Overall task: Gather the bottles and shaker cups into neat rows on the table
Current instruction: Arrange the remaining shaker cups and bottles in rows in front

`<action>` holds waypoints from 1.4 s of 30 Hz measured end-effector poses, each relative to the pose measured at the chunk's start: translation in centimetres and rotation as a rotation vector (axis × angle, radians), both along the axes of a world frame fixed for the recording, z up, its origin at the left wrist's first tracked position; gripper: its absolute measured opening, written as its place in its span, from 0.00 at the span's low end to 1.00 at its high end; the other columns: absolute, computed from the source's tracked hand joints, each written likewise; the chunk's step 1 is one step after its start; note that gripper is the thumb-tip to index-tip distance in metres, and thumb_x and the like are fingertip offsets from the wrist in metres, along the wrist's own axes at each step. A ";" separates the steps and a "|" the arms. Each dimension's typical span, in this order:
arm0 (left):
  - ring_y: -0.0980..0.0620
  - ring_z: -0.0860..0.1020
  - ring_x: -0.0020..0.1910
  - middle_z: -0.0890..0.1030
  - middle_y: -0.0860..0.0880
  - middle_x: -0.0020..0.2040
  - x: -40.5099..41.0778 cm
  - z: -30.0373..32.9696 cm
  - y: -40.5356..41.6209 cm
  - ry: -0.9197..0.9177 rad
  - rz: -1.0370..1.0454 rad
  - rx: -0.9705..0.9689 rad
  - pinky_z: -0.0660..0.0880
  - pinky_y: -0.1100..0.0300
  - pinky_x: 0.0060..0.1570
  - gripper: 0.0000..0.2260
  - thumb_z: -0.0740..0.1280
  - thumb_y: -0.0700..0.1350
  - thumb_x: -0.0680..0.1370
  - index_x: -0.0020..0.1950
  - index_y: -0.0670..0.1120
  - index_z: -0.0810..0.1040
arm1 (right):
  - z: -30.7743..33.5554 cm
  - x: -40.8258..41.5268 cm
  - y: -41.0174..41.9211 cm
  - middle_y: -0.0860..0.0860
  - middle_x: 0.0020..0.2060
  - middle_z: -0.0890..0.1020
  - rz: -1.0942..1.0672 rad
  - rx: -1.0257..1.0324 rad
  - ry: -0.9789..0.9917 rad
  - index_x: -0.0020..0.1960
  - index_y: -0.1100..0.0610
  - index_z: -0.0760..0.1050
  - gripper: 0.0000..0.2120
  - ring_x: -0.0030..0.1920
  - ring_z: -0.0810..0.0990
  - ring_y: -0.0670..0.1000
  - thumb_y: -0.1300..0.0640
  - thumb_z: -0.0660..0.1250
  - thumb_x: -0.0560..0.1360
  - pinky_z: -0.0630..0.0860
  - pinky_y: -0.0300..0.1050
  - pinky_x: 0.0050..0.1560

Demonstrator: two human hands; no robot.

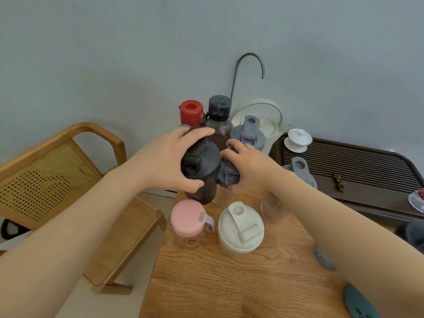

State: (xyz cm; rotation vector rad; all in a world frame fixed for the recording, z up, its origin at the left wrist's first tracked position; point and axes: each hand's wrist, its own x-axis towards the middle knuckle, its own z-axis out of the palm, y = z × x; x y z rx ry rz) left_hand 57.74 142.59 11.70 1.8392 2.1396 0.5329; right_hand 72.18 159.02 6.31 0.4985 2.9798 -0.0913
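Looking about halfway: left hand grips black shaker, right hand grips grey shaker beside it; rows around them remain loose.

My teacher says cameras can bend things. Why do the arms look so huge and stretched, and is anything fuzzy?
Head view: the wide-angle lens stretches the forearms near the edges, while the left hand and right hand look normal-sized; the table edges splay outward; light is soft, without hard shadows; the teal things at the lower right edge are slightly blurred.

soft, even daylight, no glare; faint shadows on the bench below the fingers. wide-angle bending at edges; slight overall softness.
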 end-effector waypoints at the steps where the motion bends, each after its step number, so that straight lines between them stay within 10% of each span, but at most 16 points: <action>1: 0.52 0.69 0.60 0.66 0.53 0.65 -0.1 -0.2 -0.1 0.001 0.002 0.002 0.67 0.62 0.53 0.42 0.74 0.52 0.65 0.72 0.61 0.53 | -0.1 -0.4 0.0 0.55 0.73 0.56 -0.014 -0.011 0.010 0.70 0.49 0.58 0.38 0.63 0.67 0.60 0.44 0.71 0.65 0.72 0.53 0.60; 8: 0.49 0.69 0.61 0.66 0.51 0.67 0.0 -0.8 0.2 0.018 -0.028 0.020 0.68 0.60 0.55 0.44 0.72 0.56 0.63 0.73 0.60 0.51 | 1.1 0.1 0.6 0.52 0.75 0.57 -0.065 -0.073 0.108 0.73 0.50 0.57 0.36 0.73 0.57 0.56 0.45 0.69 0.70 0.65 0.57 0.69; 11: 0.50 0.68 0.63 0.65 0.51 0.69 0.9 -0.7 0.8 0.016 -0.046 0.026 0.70 0.57 0.57 0.46 0.74 0.56 0.64 0.73 0.60 0.48 | 4.1 2.1 0.6 0.50 0.68 0.69 -0.177 -0.470 0.434 0.69 0.50 0.64 0.23 0.67 0.69 0.52 0.51 0.63 0.76 0.70 0.51 0.64; 14: 0.50 0.69 0.60 0.67 0.51 0.67 2.4 -0.6 1.7 0.039 -0.077 0.038 0.73 0.52 0.57 0.47 0.73 0.58 0.63 0.72 0.60 0.46 | 6.3 3.6 -0.5 0.44 0.60 0.74 -0.169 -0.918 0.357 0.67 0.44 0.62 0.21 0.58 0.76 0.44 0.47 0.63 0.75 0.76 0.40 0.54; 21: 0.48 0.70 0.58 0.69 0.49 0.64 5.1 -2.3 2.8 0.071 -0.109 0.076 0.71 0.49 0.59 0.50 0.73 0.60 0.61 0.74 0.56 0.44 | 3.8 4.5 -2.6 0.43 0.61 0.71 -0.077 -0.824 0.315 0.72 0.49 0.51 0.46 0.60 0.73 0.41 0.57 0.77 0.65 0.72 0.31 0.58; 30: 0.56 0.58 0.71 0.55 0.53 0.74 2.3 -3.7 -2.2 -0.178 0.064 -0.173 0.61 0.59 0.66 0.51 0.75 0.60 0.62 0.74 0.54 0.46 | 1.5 3.7 -4.1 0.47 0.56 0.70 -0.131 -0.643 0.348 0.70 0.48 0.55 0.40 0.53 0.72 0.46 0.50 0.75 0.66 0.71 0.33 0.51; 42: 0.57 0.71 0.50 0.70 0.57 0.54 3.7 -8.9 -6.5 -0.220 0.156 -0.148 0.68 0.65 0.43 0.32 0.74 0.56 0.65 0.62 0.53 0.62 | -0.4 0.1 -5.7 0.48 0.53 0.69 -0.133 -0.474 0.233 0.69 0.54 0.59 0.41 0.54 0.69 0.50 0.44 0.75 0.65 0.67 0.42 0.49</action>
